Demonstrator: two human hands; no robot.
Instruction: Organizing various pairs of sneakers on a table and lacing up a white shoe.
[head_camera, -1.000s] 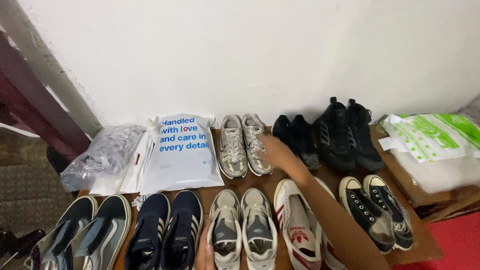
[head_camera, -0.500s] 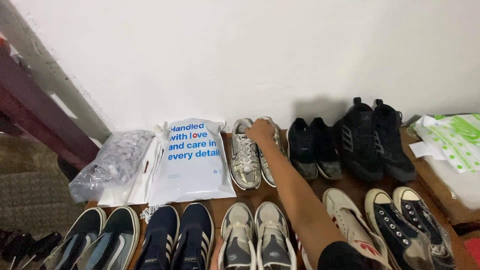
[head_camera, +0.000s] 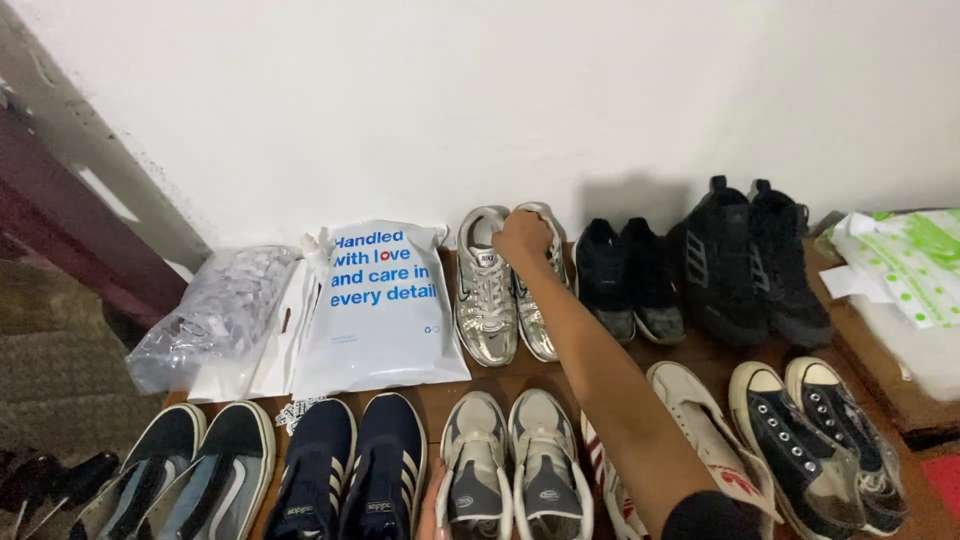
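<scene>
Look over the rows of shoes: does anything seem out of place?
Yes: two plastic bags, a white printed bag and a clear bag, fill back-row spots amid the shoe pairs. The right hand grips the silver sneakers.

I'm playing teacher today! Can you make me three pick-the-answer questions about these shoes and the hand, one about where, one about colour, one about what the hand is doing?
1. Where is the right hand?
A. on the silver shoes in the back row
B. on the plastic bag
C. on the floor

2. What colour are the two pairs right of the silver shoes?
A. red
B. black
C. yellow

3. What is the right hand doing?
A. waving in the air
B. holding a bag
C. closed on the shoes' heel end

Answers: 1 A, the hand sits at their heels by the wall. 2 B, both pairs are black. 3 C, the fingers curl over the openings.
</scene>
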